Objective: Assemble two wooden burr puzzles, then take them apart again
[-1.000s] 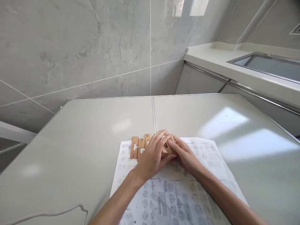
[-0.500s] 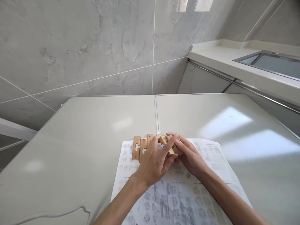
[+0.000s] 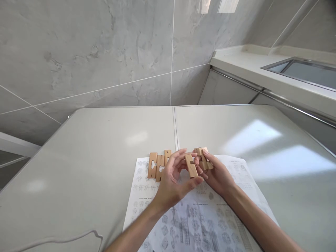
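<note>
Between the thumb and fingers of my left hand (image 3: pixel 174 176) is a notched wooden puzzle piece (image 3: pixel 191 166), a flat bar with a cut-out facing right. Just to its right, my right hand (image 3: pixel 216 173) grips joined wooden puzzle pieces (image 3: pixel 204 159), their far side covered by my fingers. A narrow gap parts the two held things. Left of my left hand lie several flat wooden pieces side by side: a numbered wooden piece (image 3: pixel 152 165) with a keyhole-like notch, a middle wooden piece (image 3: pixel 160 168), and one marked 2 (image 3: pixel 167 154), partly hidden behind the hand.
Printed paper sheets (image 3: pixel 147 210) with small diagrams lie under my hands on a pale table (image 3: pixel 91 168). A white cord (image 3: pixel 60 240) runs along the near left. Beyond stand a grey tiled wall (image 3: pixel 118 52) and, at right, a counter (image 3: pixel 244 63).
The wooden pieces held together between both hands have come apart. My left hand now has the notched piece on its own, while the joined pieces have shifted right and turned in my right hand.
</note>
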`<action>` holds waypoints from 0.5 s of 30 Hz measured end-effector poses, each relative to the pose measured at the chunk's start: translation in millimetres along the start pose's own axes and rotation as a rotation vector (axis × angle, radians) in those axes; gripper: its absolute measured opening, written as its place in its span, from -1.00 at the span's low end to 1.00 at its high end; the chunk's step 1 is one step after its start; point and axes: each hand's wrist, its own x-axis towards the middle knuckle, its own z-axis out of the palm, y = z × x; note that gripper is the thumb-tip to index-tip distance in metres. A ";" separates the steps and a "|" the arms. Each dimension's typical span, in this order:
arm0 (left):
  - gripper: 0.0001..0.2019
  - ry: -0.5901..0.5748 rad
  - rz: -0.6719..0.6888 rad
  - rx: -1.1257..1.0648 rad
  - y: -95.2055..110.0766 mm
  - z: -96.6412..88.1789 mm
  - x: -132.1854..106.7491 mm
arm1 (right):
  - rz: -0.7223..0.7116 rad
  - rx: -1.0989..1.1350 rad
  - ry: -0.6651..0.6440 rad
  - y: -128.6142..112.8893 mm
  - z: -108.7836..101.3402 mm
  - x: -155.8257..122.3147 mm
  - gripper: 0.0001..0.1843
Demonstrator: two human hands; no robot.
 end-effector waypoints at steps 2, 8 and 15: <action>-0.37 -0.037 -0.034 -0.069 0.2 0.8 1.4 | 0.002 0.035 0.044 -0.7 -0.2 0.1 -0.61; -0.33 0.037 -0.262 -0.350 -10.1 -5.2 2.8 | -0.019 0.096 0.063 2.3 -4.1 3.2 -0.65; -0.43 -0.014 -0.333 -0.659 -11.8 -6.2 3.7 | 0.007 0.140 0.030 8.2 -13.4 6.3 -0.57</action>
